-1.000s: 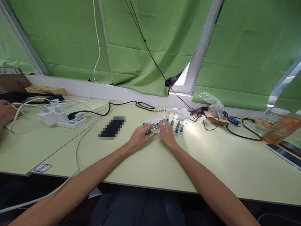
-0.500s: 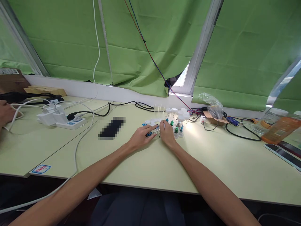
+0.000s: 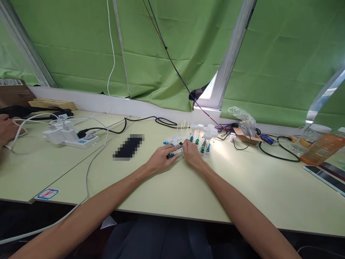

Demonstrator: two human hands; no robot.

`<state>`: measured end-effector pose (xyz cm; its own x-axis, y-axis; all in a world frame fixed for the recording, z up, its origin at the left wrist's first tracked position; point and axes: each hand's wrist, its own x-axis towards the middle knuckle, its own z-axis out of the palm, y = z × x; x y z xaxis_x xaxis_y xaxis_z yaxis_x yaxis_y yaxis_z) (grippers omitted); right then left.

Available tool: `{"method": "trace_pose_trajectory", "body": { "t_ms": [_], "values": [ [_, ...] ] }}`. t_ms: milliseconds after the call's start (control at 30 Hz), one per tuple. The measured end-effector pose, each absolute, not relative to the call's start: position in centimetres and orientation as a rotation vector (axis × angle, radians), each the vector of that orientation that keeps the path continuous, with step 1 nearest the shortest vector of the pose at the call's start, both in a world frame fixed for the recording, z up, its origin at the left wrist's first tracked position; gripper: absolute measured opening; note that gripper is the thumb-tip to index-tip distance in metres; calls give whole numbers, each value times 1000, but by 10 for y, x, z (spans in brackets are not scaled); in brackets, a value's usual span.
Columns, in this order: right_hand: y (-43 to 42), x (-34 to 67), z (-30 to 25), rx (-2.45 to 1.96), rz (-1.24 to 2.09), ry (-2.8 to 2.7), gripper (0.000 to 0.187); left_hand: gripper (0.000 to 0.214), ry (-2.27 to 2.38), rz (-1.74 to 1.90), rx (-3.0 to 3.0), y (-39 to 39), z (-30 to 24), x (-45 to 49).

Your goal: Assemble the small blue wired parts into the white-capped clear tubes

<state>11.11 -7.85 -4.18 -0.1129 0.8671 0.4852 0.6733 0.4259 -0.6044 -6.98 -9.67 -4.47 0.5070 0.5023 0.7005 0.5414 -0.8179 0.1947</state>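
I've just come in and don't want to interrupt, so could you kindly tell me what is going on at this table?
A person's left hand holds a clear tube with blue parts in it. The right hand is bent over the tube's other end; what its fingers grip is hidden. Just right of it, white-topped clear tubes stand upright, with green and blue pieces inside. At the far left, another person's hand is beside white cables.
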Motion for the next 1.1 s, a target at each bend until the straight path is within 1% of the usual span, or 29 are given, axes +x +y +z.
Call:
{"method": "trace_pose_trajectory", "body": {
  "t_ms": [200,367,500,767,900,1100],
  "values": [
    [-81,111,-42,-1269,324,-1812,27,36,-952,-1231,-2704,-98,-43,-69],
    [-86,109,-37,-1192,508,-1686,34,35,-979,-1314,-2730,-98,-40,-70],
    [-86,110,-35,-1139,594,-1646,31,35,-1008,-1335,-2739,-99,-38,-70],
    [-89,105,-35,-1145,555,-1579,26,35,-1086,-1350,-2732,-101,-38,-68],
    [-90,104,-33,-1182,550,-1569,23,31,-1106,-1335,-2726,-103,-38,-67],
    [-88,106,-31,-1165,504,-1613,25,31,-1092,-1349,-2718,-105,-37,-65]
  ]
}}
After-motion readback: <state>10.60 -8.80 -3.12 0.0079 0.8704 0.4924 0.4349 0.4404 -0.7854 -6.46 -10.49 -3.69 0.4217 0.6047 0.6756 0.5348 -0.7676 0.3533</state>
